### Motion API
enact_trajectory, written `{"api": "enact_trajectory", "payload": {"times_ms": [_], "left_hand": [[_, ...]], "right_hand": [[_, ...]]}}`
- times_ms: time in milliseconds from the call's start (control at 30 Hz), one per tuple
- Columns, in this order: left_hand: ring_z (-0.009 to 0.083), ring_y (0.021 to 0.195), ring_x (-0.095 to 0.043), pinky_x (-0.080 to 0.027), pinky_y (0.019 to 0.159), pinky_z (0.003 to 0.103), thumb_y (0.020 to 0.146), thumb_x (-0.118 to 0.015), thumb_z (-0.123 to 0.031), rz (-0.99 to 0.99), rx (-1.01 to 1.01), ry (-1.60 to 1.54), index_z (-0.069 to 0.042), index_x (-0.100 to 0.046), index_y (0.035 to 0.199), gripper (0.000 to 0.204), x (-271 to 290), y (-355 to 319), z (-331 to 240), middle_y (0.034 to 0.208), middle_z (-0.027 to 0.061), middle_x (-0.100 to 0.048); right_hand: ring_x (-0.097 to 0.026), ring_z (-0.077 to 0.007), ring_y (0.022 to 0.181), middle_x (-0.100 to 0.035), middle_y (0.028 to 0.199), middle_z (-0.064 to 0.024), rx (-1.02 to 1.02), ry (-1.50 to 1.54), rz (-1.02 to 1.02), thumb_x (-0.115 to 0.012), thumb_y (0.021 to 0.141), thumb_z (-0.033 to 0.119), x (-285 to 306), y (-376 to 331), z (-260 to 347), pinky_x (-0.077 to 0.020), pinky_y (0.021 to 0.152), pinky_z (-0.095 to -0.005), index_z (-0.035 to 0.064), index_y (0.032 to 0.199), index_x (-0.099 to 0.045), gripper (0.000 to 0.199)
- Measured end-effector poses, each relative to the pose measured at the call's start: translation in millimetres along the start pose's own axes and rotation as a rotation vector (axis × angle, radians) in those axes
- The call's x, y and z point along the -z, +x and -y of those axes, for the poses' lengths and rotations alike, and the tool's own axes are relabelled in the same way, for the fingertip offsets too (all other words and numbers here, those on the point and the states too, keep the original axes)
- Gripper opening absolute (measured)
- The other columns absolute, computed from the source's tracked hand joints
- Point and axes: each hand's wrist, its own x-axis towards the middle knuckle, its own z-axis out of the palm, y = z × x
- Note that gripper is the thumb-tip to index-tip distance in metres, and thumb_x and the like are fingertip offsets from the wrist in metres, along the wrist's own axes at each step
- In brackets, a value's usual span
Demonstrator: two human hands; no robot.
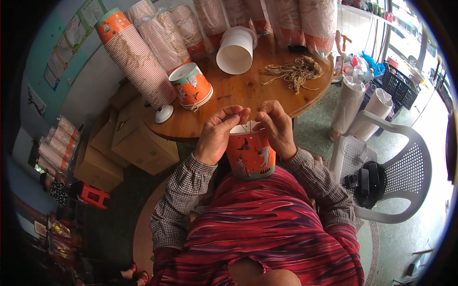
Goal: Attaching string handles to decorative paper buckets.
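An orange paper bucket (251, 155) with dark and white printed figures stands upright in front of my lap, at the near edge of the table. Over its rim, a thin cord (250, 127) runs between my fingers. My left hand (215, 134) is closed in a pinch on the cord at the rim's left side. On the right side my right hand (278, 129) pinches too, with its lower part against the bucket wall. The exact grip of the fingertips on the cord is partly hidden.
On the round wooden table (229, 90) are a cord bundle (298, 71), a white bucket on its side (234, 53), an orange bucket (192, 86) and tall bucket stacks (138, 62). Cardboard boxes (140, 136) stand left; a plastic chair (405, 167) holding a black object stands right.
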Motion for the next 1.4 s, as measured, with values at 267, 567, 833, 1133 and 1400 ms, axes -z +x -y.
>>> {"api": "enact_trajectory", "payload": {"times_ms": [267,567,833,1133,1400], "left_hand": [[0.0100,0.097,-0.061,-0.050,0.085,0.023,0.091,-0.056,-0.001,0.113,-0.072,0.356,0.001,-0.056,0.114,0.023,-14.4,-5.8,10.2,0.106,0.0067,-0.064],[0.0076,0.082,-0.061,-0.049,0.071,0.021,0.088,-0.063,-0.007,0.080,-0.149,0.583,0.000,-0.055,0.103,0.019,-19.7,-2.2,14.8,0.090,0.0032,-0.064],[0.0090,0.083,-0.061,-0.049,0.077,0.022,0.092,-0.058,-0.005,0.031,-0.252,0.470,0.000,-0.056,0.099,0.009,-12.0,1.5,15.4,0.089,0.0044,-0.064],[0.0095,0.085,-0.061,-0.048,0.079,0.022,0.092,-0.058,-0.004,0.041,-0.270,0.402,-0.001,-0.056,0.100,0.008,-2.5,-2.0,7.1,0.090,0.0042,-0.063],[0.0082,0.084,-0.060,-0.047,0.077,0.021,0.092,-0.059,-0.005,0.013,-0.311,0.482,-0.001,-0.056,0.100,0.009,-3.4,-3.4,10.7,0.090,0.0030,-0.063]], "right_hand": [[-0.050,-0.0127,0.080,-0.050,0.093,-0.0063,0.091,-0.224,0.003,-0.065,0.086,0.006,4.6,1.7,3.7,-0.0421,0.068,-0.0236,0.0004,0.085,-0.055,0.012],[-0.050,-0.0118,0.074,-0.050,0.085,-0.0033,0.156,-0.316,0.051,-0.070,0.083,0.008,1.8,3.4,10.7,-0.0430,0.065,-0.0243,0.0013,0.083,-0.060,0.012],[-0.057,-0.0081,0.085,-0.062,0.090,-0.0029,-0.084,-0.001,0.118,-0.060,0.093,0.014,11.6,3.7,2.5,-0.0473,0.075,-0.0239,-0.0013,0.101,-0.059,0.017],[-0.058,-0.0062,0.085,-0.064,0.091,-0.0007,-0.315,-0.001,0.255,-0.061,0.093,0.014,4.9,0.4,19.3,-0.0478,0.078,-0.0218,-0.0022,0.107,-0.062,0.021],[-0.052,-0.0021,0.071,-0.061,0.079,0.0036,-0.371,-0.041,0.207,-0.063,0.091,0.011,5.9,0.2,14.7,-0.0434,0.065,-0.0184,0.0009,0.088,-0.061,0.010]]}}
